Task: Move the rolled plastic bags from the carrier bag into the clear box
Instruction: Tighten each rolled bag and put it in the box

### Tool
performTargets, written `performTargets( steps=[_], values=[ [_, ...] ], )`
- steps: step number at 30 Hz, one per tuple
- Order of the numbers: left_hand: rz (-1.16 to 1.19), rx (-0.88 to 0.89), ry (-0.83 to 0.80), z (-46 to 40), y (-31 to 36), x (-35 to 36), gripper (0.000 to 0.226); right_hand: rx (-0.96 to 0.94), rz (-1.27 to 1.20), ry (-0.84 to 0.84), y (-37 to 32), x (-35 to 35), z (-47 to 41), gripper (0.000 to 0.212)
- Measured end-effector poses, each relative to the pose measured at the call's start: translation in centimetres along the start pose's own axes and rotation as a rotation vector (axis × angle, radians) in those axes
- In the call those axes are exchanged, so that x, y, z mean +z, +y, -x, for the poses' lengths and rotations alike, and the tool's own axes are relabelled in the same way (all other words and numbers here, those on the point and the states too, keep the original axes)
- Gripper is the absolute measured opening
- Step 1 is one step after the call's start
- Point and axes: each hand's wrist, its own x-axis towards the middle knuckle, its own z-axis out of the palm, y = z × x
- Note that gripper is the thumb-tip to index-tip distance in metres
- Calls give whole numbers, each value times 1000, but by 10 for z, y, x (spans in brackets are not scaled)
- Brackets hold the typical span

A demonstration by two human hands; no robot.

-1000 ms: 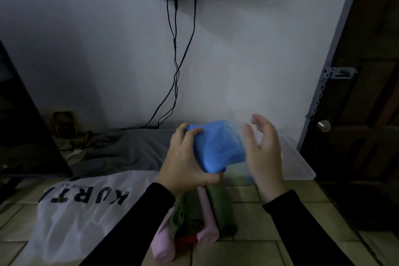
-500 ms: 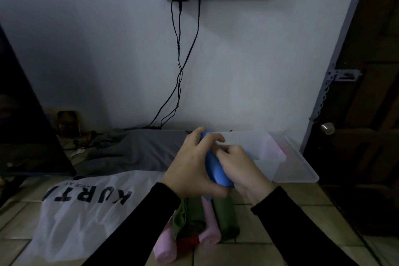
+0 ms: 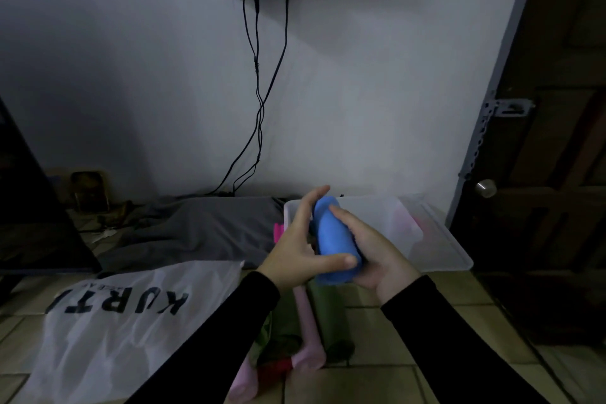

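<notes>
Over clear box point(image 3: 377, 216): blue roll point(image 3: 334, 239) btwn hands

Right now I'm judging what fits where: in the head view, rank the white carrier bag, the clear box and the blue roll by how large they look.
1. white carrier bag, though it lies nearest the camera
2. clear box
3. blue roll, held between left hand and right hand
</notes>
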Motion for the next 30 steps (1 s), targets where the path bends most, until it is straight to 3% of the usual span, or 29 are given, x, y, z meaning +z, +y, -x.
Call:
performTargets(
  steps=[2,5,9,14,17,20,24,28,30],
  values=[
    [-10,-88,6,-5,-7,4,113,-53,14,55,-1,-7,-2,37],
    [35,-231,138,-15,-15,13,107,-260,85,193,-8,-18,-5,27],
    [87,-294,58,-31,-11,22,56,-400,135,264,-16,-34,-12,41],
    [-94,-282,-8,-56,-6,30,32,-429,199,292,-29,-52,-23,51],
    [-18,-350,-1,-71,-5,35,32,-490,366,311,-47,-68,-31,48],
    [-8,-385,102,-89,-17,42,49,-580,636,433,-66,-92,-43,40],
    [-153,-383,275,-121,-55,54,72,-406,1064,540,-76,-134,-67,50],
    [-409,-524,227,-142,-56,73,46,-297,1251,488,-69,-157,-80,35],
    [-561,-605,153,-149,-61,84,48,-288,1259,457,-67,-160,-82,44]
  ],
)
